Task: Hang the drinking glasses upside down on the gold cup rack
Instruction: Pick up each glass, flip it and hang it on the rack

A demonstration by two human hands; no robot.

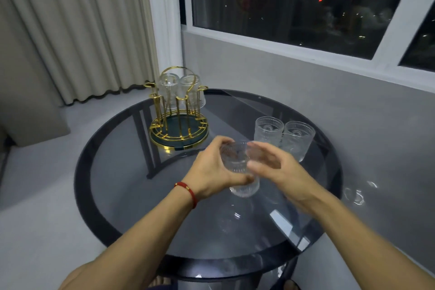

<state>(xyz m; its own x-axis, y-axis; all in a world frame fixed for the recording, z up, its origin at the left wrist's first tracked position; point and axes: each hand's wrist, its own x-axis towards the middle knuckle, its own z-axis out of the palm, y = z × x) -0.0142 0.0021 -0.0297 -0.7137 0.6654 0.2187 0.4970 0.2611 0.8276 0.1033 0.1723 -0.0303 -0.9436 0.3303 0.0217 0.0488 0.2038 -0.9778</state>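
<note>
Standing up and to the left of both hands, the gold rack point(179, 110) carries two glasses point(180, 89) upside down, with free pegs on its near side. Left hand point(213, 167) grips a ribbed glass point(237, 167), mouth tilted up and away, its long axis leaning; the right hand point(273, 165), blurred, touches it with fingers loose. Two more glasses point(283, 136) stand upright just beyond.

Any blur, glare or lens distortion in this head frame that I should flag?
Head view: the right hand is motion-blurred at its fingers, the left hand sharper; ceiling-light glare streaks the glass table; wide-angle bending curves the window frame; the clear glass between the hands is hard to outline.
</note>
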